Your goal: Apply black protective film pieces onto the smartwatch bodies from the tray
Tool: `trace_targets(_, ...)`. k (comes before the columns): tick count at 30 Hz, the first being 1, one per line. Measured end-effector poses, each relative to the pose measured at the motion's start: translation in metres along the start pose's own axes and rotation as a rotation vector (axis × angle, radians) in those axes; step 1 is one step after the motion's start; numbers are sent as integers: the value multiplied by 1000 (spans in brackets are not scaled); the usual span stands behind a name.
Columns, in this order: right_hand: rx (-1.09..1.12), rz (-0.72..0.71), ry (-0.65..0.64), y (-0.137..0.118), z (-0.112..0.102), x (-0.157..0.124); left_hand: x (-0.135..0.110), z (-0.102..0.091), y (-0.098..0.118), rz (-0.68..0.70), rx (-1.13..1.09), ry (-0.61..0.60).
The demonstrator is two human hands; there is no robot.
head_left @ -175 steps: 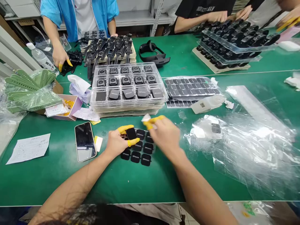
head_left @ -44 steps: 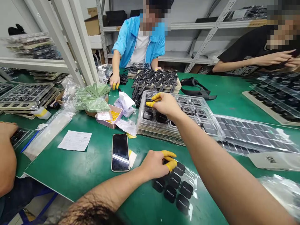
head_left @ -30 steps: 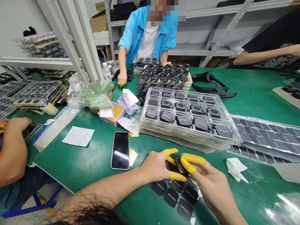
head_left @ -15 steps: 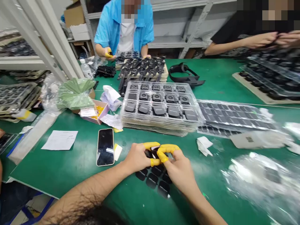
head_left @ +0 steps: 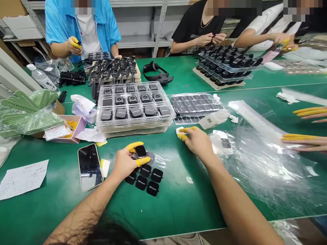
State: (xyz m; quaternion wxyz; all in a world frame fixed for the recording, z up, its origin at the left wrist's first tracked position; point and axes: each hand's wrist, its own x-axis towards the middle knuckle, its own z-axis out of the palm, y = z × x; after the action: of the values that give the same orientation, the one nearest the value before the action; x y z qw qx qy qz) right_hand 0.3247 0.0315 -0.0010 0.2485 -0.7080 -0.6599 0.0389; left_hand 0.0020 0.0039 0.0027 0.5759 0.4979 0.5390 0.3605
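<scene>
My left hand (head_left: 127, 161), with yellow finger covers, grips a black smartwatch body (head_left: 140, 151) by its sides, dark screen facing up. It is just above a sheet of black square screen films (head_left: 145, 170) printed with white lettering. Farther right, my right hand (head_left: 195, 139), also in yellow finger covers, has its thumb and fingertips closed on a crumpled white tissue (head_left: 179, 131) on the green table. Beyond both hands stands a stack of clear trays (head_left: 135, 127), whose top tray holds several watch bodies and dark square pieces.
A phone (head_left: 90, 166) and a paper sheet (head_left: 24, 178) lie on the left, near a pink box (head_left: 80, 127) and green straps (head_left: 28, 107). Plastic film (head_left: 270, 170) spreads on the right, with another person's hands (head_left: 306, 141) over it. Co-workers sit across the table.
My right hand has left the watch body and moved right to the tissue. My left hand keeps the watch body. The view has turned right, and another person's hands now show at the right edge.
</scene>
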Motion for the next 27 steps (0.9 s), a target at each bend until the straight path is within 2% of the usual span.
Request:
trace_targets(2, 82, 44, -25, -22, 10, 4, 0, 0, 1, -13, -6, -3)
trace_targets(3, 163, 17, -51, -37, 13, 1, 0, 1, 2, -17, -15, -5)
trace_targets(6, 414, -262, -160, -83, 20, -21, 0, 1, 2, 12, -53, -33)
trace_targets(9, 394, -439, -219, -113, 22, -35, 1, 2, 0, 53, -72, -69)
trace_targets(12, 297, -463, -197, -116, 23, -33, 1, 3, -1, 30, -69, -40)
trace_targets(16, 385, -561, -222, -108, 26, -28, 1, 3, -1, 56, 7, -92)
trace_targets(20, 355, -489, -156, -114, 30, -32, 0, 4, -1, 28, -1, -29)
trace_targets(23, 329, -540, -194, -119, 34, -36, -1, 4, -3, 56, 73, -35)
trace_targets(25, 266, -493, -201, -113, 34, -33, -1, 4, -3, 61, 84, -30)
trace_targets(27, 147, -376, -138, -98, 30, -27, -1, 5, -3, 12, 27, 15)
